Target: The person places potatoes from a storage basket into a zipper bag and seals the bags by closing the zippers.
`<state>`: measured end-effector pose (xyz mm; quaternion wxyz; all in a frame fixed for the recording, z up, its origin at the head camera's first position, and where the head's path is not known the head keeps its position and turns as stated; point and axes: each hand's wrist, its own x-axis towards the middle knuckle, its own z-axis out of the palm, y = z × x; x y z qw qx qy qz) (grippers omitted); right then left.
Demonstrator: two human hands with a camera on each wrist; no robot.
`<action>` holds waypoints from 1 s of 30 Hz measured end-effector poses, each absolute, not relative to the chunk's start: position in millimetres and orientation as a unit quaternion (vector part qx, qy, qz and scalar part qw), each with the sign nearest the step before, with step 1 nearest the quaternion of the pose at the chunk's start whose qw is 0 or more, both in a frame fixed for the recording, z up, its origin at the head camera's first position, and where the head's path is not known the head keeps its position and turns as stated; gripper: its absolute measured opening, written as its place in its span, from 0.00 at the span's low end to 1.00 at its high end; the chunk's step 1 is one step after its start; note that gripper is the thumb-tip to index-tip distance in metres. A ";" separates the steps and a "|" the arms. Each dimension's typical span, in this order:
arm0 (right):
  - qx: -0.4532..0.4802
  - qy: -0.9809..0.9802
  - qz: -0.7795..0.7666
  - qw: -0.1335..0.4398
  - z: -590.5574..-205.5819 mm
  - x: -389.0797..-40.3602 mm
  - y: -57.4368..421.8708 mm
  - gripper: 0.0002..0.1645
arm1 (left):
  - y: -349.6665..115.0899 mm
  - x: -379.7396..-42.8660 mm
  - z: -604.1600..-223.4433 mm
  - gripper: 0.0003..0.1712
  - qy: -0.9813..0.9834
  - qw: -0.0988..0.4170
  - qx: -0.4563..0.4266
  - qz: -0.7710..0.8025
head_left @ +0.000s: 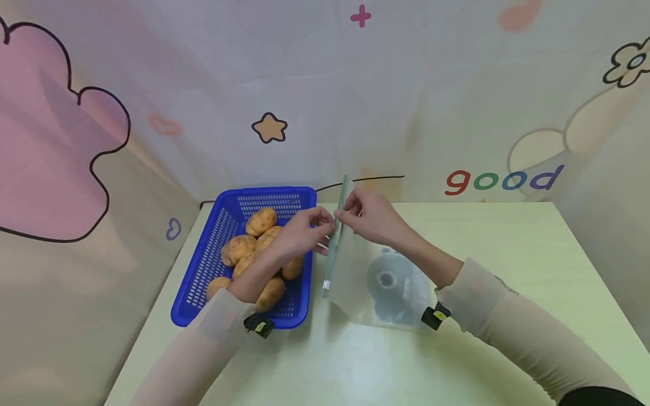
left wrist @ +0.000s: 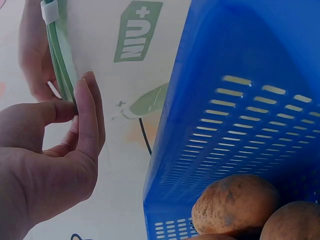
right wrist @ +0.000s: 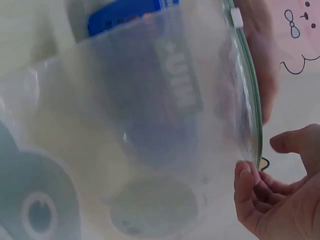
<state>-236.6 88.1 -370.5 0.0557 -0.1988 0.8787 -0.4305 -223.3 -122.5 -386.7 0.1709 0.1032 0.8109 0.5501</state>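
Observation:
A translucent slider zip bag (head_left: 352, 276) with a green zip edge and a blue-grey printed figure stands tilted over the table, right of the basket. My left hand (head_left: 301, 232) pinches the zip edge between thumb and fingers, as the left wrist view shows. Opposite it, my right hand (head_left: 374, 214) holds the same edge near its far end; in the right wrist view its curled fingertips (right wrist: 243, 172) are on the bag, with the thumb slightly apart. The white slider (head_left: 326, 285) sits at the near end of the zip. The bag's mouth looks narrow, its sides close together.
A blue plastic basket (head_left: 311, 282) stands at the left of the pale green table (head_left: 508, 270), under my left forearm. Several potatoes (head_left: 261, 221) lie in it. Behind the table hangs a printed cloth (head_left: 325, 101).

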 end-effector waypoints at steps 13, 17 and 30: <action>-0.153 0.866 -0.469 0.081 -380.1 -227.0 87.4 0.07 | -124.2 -218.3 -386.9 0.10 0.799 0.172 0.087 0.570; -0.157 0.884 -0.438 0.049 -377.9 -226.7 102.4 0.03 | -133.6 -215.4 -385.7 0.07 0.820 0.151 0.080 0.547; -0.159 0.917 -0.364 -0.029 -363.5 -224.8 146.7 0.04 | -167.1 -215.0 -374.7 0.05 0.863 0.119 0.085 0.484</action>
